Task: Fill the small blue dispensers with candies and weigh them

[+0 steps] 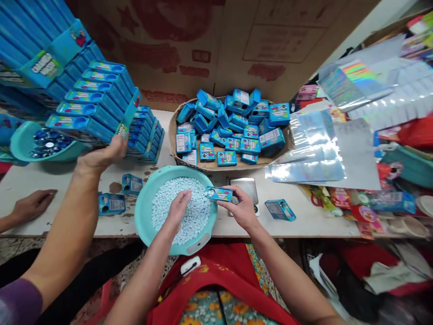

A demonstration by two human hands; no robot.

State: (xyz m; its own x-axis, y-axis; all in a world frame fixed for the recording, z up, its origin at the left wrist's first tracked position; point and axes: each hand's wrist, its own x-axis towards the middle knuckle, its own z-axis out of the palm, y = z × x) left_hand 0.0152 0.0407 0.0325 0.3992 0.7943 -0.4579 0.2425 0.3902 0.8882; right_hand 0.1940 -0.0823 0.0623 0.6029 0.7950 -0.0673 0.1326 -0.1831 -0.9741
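Small pale-blue candies (201, 221) fill a turquoise bowl (142, 216) at the table's front edge. My left hand (178, 210) is down at the candies, its fingers drawn together; what they hold, if anything, is hidden. Over the bowl's right rim, my right hand (241, 207) grips a small blue candy box (219, 194) lying level, one end pointing at my left hand. Behind my right hand is a small scale (248, 187), partly covered. Another blue candy box (280, 210) rests on the table to the right.
A cut-down carton (233, 164) piled with blue boxes stands behind the bowl. At left, a co-worker's hand (108, 153) holds a block of stacked boxes (91, 108); another hand (37, 203) rests on the table. Shiny sheets (307, 149) lie right. Two loose boxes (113, 204) sit left.
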